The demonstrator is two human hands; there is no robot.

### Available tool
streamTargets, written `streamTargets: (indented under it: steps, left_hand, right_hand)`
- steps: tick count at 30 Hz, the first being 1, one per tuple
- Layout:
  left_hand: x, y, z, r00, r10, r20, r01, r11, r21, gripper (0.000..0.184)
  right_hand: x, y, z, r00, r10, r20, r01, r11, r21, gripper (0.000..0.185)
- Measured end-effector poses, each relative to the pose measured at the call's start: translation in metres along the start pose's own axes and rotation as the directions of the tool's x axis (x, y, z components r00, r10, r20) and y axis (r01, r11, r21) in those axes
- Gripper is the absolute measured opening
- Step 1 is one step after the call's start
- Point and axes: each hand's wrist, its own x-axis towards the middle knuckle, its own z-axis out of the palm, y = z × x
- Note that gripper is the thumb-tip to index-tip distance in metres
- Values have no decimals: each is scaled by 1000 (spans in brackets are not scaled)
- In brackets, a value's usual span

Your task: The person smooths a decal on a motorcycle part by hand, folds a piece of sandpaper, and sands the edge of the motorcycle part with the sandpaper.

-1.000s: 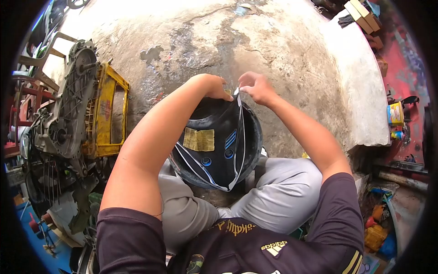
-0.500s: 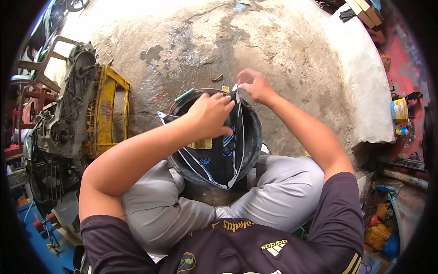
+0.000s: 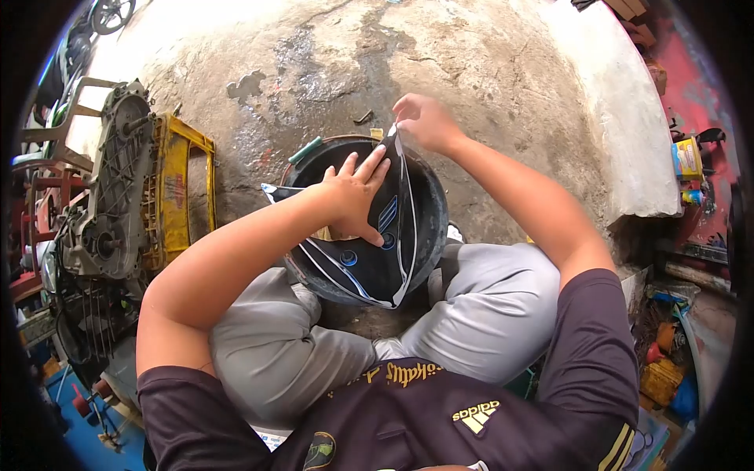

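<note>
Across a dark round tub between my knees lies a black pointed piece with white edges and blue round markings; its exact kind cannot be made out. My left hand rests on it, fingers spread and palm down, hiding its middle. At the far tip, my right hand has thumb and index finger closed on the white edging; that hand is slightly blurred. Something yellowish shows at the tub's far rim, close to the tip. A green rod-shaped item lies on the rim at left.
To the left stand a yellow crate and a large metal engine casing. Wet concrete floor stretches ahead. A white raised ledge runs along the right, with a yellow tin beyond it. Assorted parts lie at lower right.
My left hand's fingers have spread wider and flattened on the black piece. My right hand stays at the tip. The whole view has shifted slightly.
</note>
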Motion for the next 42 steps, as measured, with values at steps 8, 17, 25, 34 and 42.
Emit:
streamTargets:
  steps: [8, 17, 25, 34, 42]
  left_hand:
    - [0, 2, -4, 999, -4, 46, 4, 1000, 6, 145]
    - [-8, 1, 24, 957, 69, -281, -4, 974, 227, 134]
    - [-2, -1, 17, 929, 204, -309, -103, 944, 312, 139]
    - [3, 1, 13, 960, 173, -220, -116, 961, 250, 138]
    - [5, -1, 14, 958, 186, -218, -129, 959, 253, 140]
  right_hand:
    - [-6, -10, -4, 998, 36, 51, -33, 998, -62, 23]
    - [1, 3, 4, 1000, -17, -4, 17, 999, -29, 22]
    - [3, -9, 2, 1000, -20, -7, 20, 998, -60, 24]
    - [-8, -11, -1, 997, -80, -1, 80, 992, -96, 28]
    - [-7, -12, -1, 996, -84, 16, 86, 982, -167, 28]
